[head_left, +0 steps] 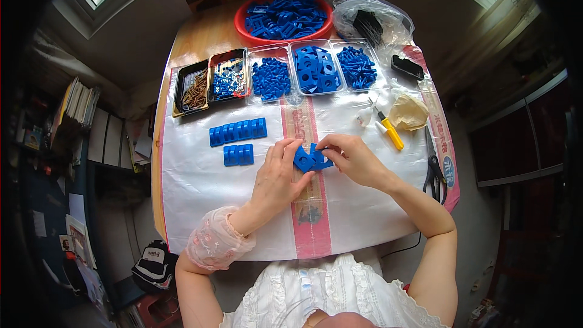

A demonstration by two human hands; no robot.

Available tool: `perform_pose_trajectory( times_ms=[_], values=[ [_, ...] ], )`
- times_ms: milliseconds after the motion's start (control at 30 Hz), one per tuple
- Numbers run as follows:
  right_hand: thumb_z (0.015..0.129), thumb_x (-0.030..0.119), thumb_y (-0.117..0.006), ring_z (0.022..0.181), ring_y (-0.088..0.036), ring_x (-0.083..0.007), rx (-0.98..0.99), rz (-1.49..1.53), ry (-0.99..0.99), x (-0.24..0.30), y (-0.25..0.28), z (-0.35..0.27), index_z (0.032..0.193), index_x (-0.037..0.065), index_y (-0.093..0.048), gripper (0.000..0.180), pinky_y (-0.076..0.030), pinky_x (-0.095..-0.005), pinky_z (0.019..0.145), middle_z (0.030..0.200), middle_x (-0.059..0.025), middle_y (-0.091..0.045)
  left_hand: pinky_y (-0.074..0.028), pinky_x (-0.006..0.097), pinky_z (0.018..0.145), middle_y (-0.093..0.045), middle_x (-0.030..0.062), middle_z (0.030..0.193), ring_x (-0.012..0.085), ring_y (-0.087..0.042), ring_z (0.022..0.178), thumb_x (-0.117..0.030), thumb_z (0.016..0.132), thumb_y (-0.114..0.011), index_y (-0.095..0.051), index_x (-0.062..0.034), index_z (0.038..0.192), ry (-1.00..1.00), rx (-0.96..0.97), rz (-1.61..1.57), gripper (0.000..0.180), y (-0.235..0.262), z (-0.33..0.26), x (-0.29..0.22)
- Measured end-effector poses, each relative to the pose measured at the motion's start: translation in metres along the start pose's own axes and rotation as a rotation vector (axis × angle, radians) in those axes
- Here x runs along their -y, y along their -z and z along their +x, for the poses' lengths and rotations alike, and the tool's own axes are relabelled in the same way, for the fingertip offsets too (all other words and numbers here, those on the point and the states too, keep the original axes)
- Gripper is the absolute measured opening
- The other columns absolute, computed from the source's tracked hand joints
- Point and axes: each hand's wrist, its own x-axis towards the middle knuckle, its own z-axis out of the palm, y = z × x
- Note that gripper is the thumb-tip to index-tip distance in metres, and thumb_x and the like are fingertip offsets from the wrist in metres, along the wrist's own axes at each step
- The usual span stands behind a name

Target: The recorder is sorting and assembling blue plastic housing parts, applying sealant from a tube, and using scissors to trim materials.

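Note:
Over the middle of the table, both my hands meet at flat blue plastic pieces with round holes. My left hand (276, 173) grips a blue plate (305, 160) between thumb and fingers. Right beside it, my right hand (355, 159) pinches a second blue piece (322, 161) that touches or overlaps the first; its fingers partly cover it, so I cannot tell whether the two are joined. To the left of my left hand lie a longer row of blue plastic parts (238, 132) and, nearer me, a shorter row (238, 155).
Behind my hands stand a black tray (177, 98) of brass-coloured screws, another of small parts, and clear trays (294, 76) of blue parts. Farther back are a red basin (267, 42) and a plastic bag (396, 19). A yellow-handled screwdriver (392, 135), crumpled paper (408, 113) and scissors (433, 177) lie right.

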Motion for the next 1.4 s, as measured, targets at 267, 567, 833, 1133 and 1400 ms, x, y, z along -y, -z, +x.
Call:
perform_pose_trajectory(
  times_ms=[267, 567, 833, 1133, 1400],
  values=[
    [0.093, 0.007, -0.067, 0.095, -0.068, -0.034, -0.062, -0.141, 0.189, -0.025, -0.013, 0.011, 0.116, 0.004, -0.067, 0.024, -0.054, -0.0424, 0.081, 0.101, -0.0162, -0.063, -0.051, 0.039, 0.091, -0.058, 0.0147, 0.116, 0.0303, -0.061, 0.101, -0.001, 0.083, -0.076, -0.054, -0.0034, 0.134, -0.009, 0.04, -0.027, 0.056, -0.002, 0.0, 0.013],
    [0.08, 0.007, -0.075, 0.101, -0.064, -0.0348, -0.086, -0.313, 0.207, -0.008, -0.026, -0.003, 0.127, 0.008, -0.06, 0.049, -0.055, -0.0446, 0.082, 0.108, -0.0148, -0.058, -0.053, 0.038, 0.083, -0.058, 0.0143, 0.112, 0.0262, -0.063, 0.09, 0.001, 0.082, -0.076, -0.054, -0.0027, 0.134, -0.011, 0.022, -0.047, 0.057, -0.005, 0.0, 0.02],
    [0.078, 0.0, -0.075, 0.077, -0.061, -0.0211, -0.193, -0.194, 0.149, -0.016, -0.021, -0.003, 0.124, 0.001, -0.063, 0.047, -0.054, -0.0346, 0.07, 0.1, -0.0114, -0.06, -0.053, 0.036, 0.082, -0.058, 0.0127, 0.111, 0.0241, -0.061, 0.087, 0.003, 0.082, -0.076, -0.053, -0.0028, 0.134, 0.046, 0.021, -0.152, 0.057, -0.007, -0.001, 0.024],
    [0.081, 0.014, -0.083, 0.095, -0.066, -0.0307, -0.155, -0.134, -0.058, -0.012, -0.009, 0.001, 0.131, -0.001, -0.059, 0.058, -0.055, -0.0391, 0.081, 0.108, -0.0172, -0.06, -0.053, 0.036, 0.082, -0.06, 0.0116, 0.108, 0.0238, -0.061, 0.091, 0.002, 0.082, -0.078, -0.053, -0.0051, 0.136, -0.03, 0.046, -0.147, 0.061, -0.003, 0.003, 0.02],
    [0.076, 0.011, -0.081, 0.103, -0.064, -0.0364, 0.014, -0.335, 0.044, -0.003, 0.01, -0.01, 0.129, 0.002, -0.054, 0.06, -0.055, -0.0429, 0.086, 0.113, -0.0157, -0.056, -0.052, 0.036, 0.081, -0.061, 0.0113, 0.107, 0.0243, -0.062, 0.091, -0.001, 0.082, -0.08, -0.054, -0.0057, 0.136, -0.025, 0.021, -0.152, 0.06, -0.004, 0.003, 0.02]
  ],
)
